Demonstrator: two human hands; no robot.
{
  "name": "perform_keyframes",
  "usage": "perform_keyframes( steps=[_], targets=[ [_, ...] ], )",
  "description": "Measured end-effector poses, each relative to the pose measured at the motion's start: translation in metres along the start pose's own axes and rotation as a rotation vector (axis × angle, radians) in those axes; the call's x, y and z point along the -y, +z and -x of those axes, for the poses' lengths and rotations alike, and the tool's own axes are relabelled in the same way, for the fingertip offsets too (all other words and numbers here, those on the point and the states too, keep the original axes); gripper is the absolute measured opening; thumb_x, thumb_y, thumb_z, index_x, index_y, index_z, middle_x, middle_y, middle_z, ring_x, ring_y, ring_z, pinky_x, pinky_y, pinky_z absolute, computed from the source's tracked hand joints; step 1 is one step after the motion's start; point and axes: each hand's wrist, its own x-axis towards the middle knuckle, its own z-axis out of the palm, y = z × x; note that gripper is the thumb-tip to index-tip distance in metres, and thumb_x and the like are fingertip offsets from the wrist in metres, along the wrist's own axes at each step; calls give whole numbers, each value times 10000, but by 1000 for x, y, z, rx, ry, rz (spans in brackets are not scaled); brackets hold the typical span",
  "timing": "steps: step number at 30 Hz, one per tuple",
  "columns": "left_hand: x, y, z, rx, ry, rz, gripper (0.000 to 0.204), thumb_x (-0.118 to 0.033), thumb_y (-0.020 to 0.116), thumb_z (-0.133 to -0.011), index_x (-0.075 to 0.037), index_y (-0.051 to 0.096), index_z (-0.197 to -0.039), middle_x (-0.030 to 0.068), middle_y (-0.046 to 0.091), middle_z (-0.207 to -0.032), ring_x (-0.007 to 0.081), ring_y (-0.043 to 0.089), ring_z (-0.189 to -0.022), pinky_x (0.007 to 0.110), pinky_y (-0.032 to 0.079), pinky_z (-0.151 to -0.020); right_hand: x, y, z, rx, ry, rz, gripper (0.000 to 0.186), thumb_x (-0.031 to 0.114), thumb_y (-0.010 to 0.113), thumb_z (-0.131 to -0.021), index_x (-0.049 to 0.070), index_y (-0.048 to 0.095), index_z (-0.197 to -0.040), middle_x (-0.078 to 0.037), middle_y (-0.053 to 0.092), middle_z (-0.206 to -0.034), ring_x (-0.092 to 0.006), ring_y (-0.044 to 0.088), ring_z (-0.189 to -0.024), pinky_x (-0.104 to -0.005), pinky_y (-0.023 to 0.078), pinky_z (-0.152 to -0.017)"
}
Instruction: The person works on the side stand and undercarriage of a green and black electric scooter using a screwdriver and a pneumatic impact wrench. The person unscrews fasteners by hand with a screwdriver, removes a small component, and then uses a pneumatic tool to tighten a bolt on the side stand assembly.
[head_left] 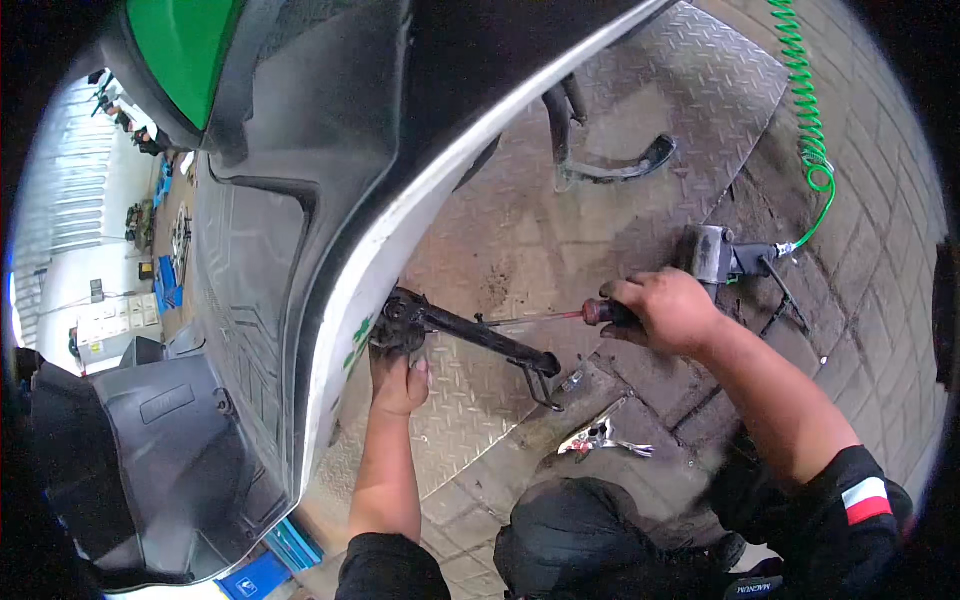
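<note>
My right hand is wrapped round the dark handle of a screwdriver. Its thin shaft points left, and its tip lies beside a black side stand that slants down from under a scooter. My left hand is at the upper end of that stand, fingers curled up around the pivot and thumb showing on the near side. The stand's bracket and the scooter's edge hide the left fingertips. Silver pliers-like tool lies on the floor, nearer to me than the stand.
A metal tread plate lies beneath the scooter, with a black curved stand leg above it. To the right, a grey metal device with a black frame connects to a green coiled hose. Paving bricks surround the plate.
</note>
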Motion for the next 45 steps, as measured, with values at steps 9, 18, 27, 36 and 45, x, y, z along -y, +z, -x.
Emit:
perform_keyframes(
  steps=[9,18,27,36,45],
  targets=[
    [-22,-14,-10,94,-155,136,374,-227,513,-864,-17,591,-1164,251,549,-1214,450,464,-1155,482,322,-1024,10,-26,-4,43,39,59,416,419,714,-749,130,591,-1022,-150,653,-869,-380,622,-847,-480,486,-731],
    [-52,-19,-23,124,-452,320,469,-407,476,-936,-13,588,-1163,267,525,-1248,419,451,-1201,442,328,-1031,21,-54,-6,172,158,174,335,276,683,-768,86,585,-1026,-182,659,-921,-394,622,-897,-477,492,-785],
    [-65,-27,-32,154,-643,437,674,-571,384,-942,13,555,-1232,248,499,-1319,355,451,-1257,380,320,-1054,21,-74,-22,317,237,276,348,177,608,-807,71,527,-1128,-208,646,-986,-397,612,-971,-476,486,-812],
    [-82,-36,-36,152,-797,415,540,-495,505,-929,-19,608,-1161,205,620,-1142,315,568,-1095,371,412,-947,14,-80,-34,377,141,211,341,147,582,-809,54,518,-1131,-230,640,-964,-411,607,-965,-484,474,-797],
    [-82,-33,-27,38,-768,417,462,-388,558,-934,12,598,-1160,171,623,-1144,259,568,-1071,354,409,-943,2,-71,-52,245,85,160,390,73,573,-747,58,531,-1135,-227,643,-984,-395,599,-1005,-461,482,-840]
  ],
)
